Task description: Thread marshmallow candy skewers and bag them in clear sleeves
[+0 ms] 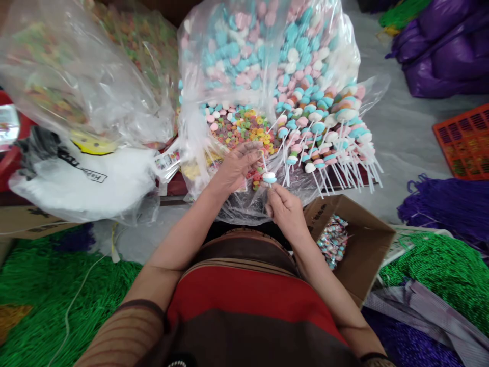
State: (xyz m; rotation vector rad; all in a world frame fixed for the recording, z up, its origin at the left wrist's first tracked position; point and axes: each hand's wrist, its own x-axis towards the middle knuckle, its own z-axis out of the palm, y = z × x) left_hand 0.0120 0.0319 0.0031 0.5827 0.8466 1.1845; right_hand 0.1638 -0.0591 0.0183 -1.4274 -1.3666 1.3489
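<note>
Between my hands is a white stick (265,162) with a white-and-blue marshmallow candy (269,178) on its lower part. My left hand (242,165) pinches the upper end of this stick; a small orange-yellow bit shows at the fingertips. Just below the candy, my right hand (284,206) is closed, thumb and forefinger at its underside; what lies inside the other fingers is hidden. Ring-shaped gummies (244,130) in several colours lie in a heap beyond my left hand. To the right are many finished-looking candy skewers (317,127) in pink, blue and white, sticks toward me.
A large clear bag (237,51) of marshmallows stands behind, with a bag of ring candies (57,66) at left. A white printed bag (87,173) lies before it. A cardboard box (362,239) with wrapped candies stands lower right, near an orange crate (466,142) and green strands (435,270).
</note>
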